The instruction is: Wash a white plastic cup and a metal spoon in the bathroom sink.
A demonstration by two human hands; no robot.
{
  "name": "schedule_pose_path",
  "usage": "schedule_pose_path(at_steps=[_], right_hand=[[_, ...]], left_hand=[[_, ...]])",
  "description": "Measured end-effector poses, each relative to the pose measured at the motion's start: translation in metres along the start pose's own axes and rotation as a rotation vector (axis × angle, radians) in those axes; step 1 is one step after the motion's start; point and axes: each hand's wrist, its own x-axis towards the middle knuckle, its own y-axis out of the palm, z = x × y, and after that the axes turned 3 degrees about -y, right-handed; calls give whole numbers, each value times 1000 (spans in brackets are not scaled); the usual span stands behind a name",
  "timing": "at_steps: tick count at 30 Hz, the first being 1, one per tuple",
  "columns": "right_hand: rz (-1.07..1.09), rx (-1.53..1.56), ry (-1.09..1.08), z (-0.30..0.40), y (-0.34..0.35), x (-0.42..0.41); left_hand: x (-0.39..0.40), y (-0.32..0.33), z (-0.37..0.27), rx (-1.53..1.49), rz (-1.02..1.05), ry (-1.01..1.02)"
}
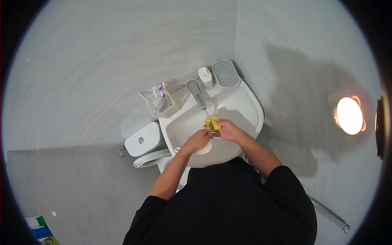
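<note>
My right hand (pixel 229 130) grips a folded yellow sponge (pixel 216 123) over the white washbasin (pixel 249 101). A thin stream of water runs from the chrome faucet (pixel 196 95) onto or just beside the sponge. Close against its lower edge is my left hand (pixel 199 140), with curled fingers near the right fingertips. Whether those left fingers pinch the sponge or something small cannot be made out. Under my left wrist shows a white, ribbed, rounded object (pixel 205 148), partly covered by the hand and forearm.
Behind the basin stand a white pump bottle (pixel 205 78) and a grey perforated-top container (pixel 226 75). A white basket (pixel 168 112) holds toothbrushes and a tube at the back left. Left of the basin is a toilet (pixel 144 139). A bright lamp (pixel 349 115) glows at right.
</note>
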Motion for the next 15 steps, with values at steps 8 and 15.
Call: schedule_pose_path(at_steps=[8, 15], right_hand=[[-287, -213, -153, -30, -4, 30], [-713, -442, -446, -23, -21, 51]], left_hand=[[3, 4, 2, -146, 59, -71], [-14, -18, -2, -164, 122, -132]])
